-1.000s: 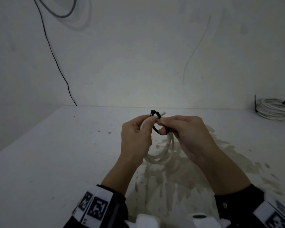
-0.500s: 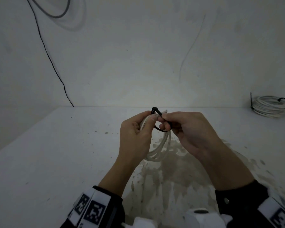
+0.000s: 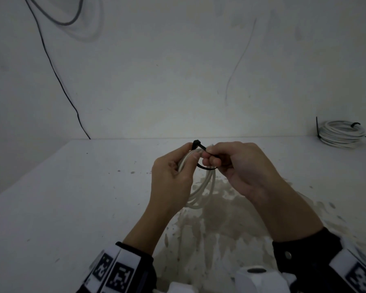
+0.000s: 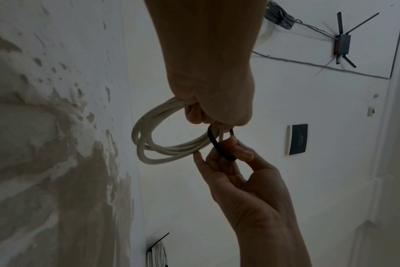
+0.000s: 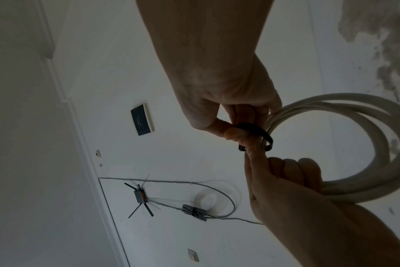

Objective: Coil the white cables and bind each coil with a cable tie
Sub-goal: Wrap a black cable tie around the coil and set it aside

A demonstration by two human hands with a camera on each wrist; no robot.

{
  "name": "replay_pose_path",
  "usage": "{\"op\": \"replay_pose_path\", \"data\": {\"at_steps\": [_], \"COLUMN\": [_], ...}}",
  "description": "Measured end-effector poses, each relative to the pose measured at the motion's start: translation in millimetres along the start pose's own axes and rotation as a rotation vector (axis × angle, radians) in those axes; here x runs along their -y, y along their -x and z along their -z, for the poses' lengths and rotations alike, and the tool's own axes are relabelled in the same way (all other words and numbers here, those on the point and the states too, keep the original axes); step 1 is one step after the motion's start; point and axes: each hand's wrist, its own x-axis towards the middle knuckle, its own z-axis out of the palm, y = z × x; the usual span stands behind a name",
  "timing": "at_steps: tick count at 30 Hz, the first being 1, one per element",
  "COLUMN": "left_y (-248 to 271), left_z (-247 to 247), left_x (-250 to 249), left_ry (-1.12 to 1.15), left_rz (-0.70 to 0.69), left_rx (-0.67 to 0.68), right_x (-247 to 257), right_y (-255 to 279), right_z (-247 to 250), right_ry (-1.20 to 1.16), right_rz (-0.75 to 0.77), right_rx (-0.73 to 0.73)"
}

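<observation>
A small coil of white cable [image 3: 201,187] [image 4: 153,142] [image 5: 345,144] hangs above the stained table, gripped at its top by my left hand [image 3: 173,172] [image 4: 215,101] [image 5: 286,180]. A black cable tie [image 3: 203,157] [image 4: 217,144] [image 5: 256,131] loops round the coil's strands beside that grip. My right hand [image 3: 237,166] [image 4: 231,162] [image 5: 231,112] pinches the tie between thumb and fingers. The tie's head [image 3: 195,143] sticks up between the two hands.
A second white coil [image 3: 342,134], bound with black ties, lies at the table's far right against the wall. A thin black wire [image 3: 57,75] runs down the wall at the left. The table [image 3: 72,197] has brownish stains below my hands.
Both hands have stayed together on the coil and tie, drifting slightly up. The tie's loop looks a little flatter against the strands.
</observation>
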Motion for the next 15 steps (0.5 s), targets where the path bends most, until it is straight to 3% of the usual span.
{"op": "replay_pose_path", "data": {"at_steps": [6,11,15], "left_y": [5,0,-1], "left_z": [-2,1,2], "left_x": [1,-2,-4], "left_ry": [-0.135,-0.032,-0.015], "left_rz": [-0.138,-0.033,-0.01], "left_rx": [0.08,0.015,-0.012], "right_x": [0,4,9], "right_y": [-1,6,12], "right_z": [4,0,-1], "right_ry": [0.049,0.233,0.222], "right_rz": [0.001,0.013,-0.007], "right_rx": [0.013,0.129,0.088]}}
